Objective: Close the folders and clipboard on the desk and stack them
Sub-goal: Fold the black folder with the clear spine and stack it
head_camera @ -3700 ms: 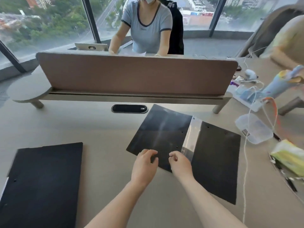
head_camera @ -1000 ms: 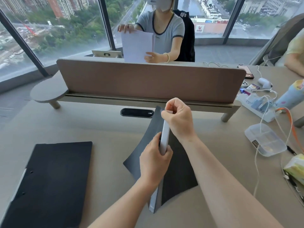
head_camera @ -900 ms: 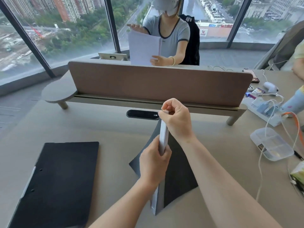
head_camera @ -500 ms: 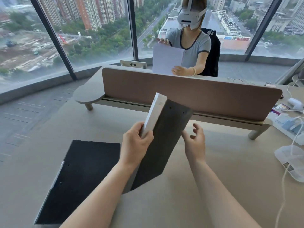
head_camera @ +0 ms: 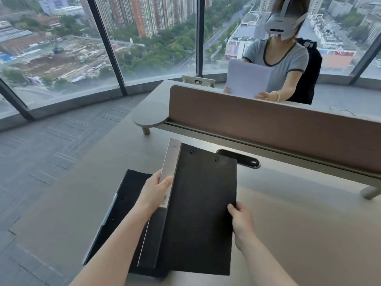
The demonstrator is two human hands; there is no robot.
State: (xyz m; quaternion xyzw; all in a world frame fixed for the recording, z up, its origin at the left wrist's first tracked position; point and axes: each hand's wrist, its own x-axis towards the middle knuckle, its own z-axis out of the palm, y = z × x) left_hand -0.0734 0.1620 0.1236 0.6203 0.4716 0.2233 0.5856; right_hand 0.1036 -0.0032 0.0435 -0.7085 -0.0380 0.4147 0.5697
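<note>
A closed black folder (head_camera: 202,211) with a white spine fills the middle of the view, held flat and slightly tilted above the desk. My left hand (head_camera: 155,191) grips its white spine on the left. My right hand (head_camera: 241,220) holds its right edge. Beneath it, to the left, a second closed black folder (head_camera: 125,201) lies flat on the desk, partly hidden by the held one and my left forearm.
A brown divider panel (head_camera: 268,129) on a low shelf crosses the desk (head_camera: 299,223) behind. A black cable slot (head_camera: 239,158) sits just beyond the held folder. A person across the divider holds a sheet of paper. The desk's left edge drops to carpeted floor.
The folder has gone from upright in my left hand to lying nearly flat over the second folder. My right hand, open before, now holds its right edge. My view has swung left.
</note>
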